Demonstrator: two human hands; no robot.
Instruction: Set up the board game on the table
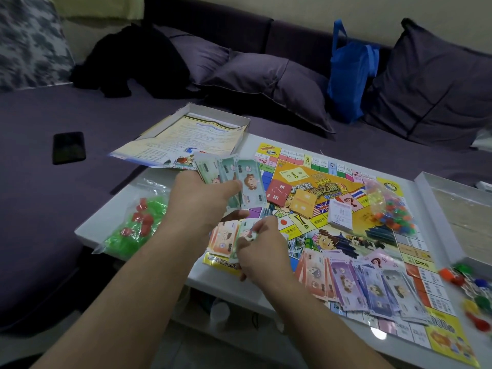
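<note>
The colourful game board (354,182) lies flat on the white table (111,209). My left hand (202,201) grips a fanned stack of green play-money notes (234,177) above the board's near-left corner. My right hand (261,249) pinches a single green note (249,230) just over a small pile of orange notes (223,241). More orange and purple notes (359,283) are spread on the board's near side. A red card deck (279,191), an orange deck (304,203) and a white deck (339,215) sit on the board's middle.
A bag of green and red pieces (135,222) lies at the table's left. A bag of coloured pegs (388,206) rests on the board, loose pawns (468,288) at the right by a box half (458,198). The other box half with a rules sheet (194,134), a phone (68,147) and cushions lie on the sofa.
</note>
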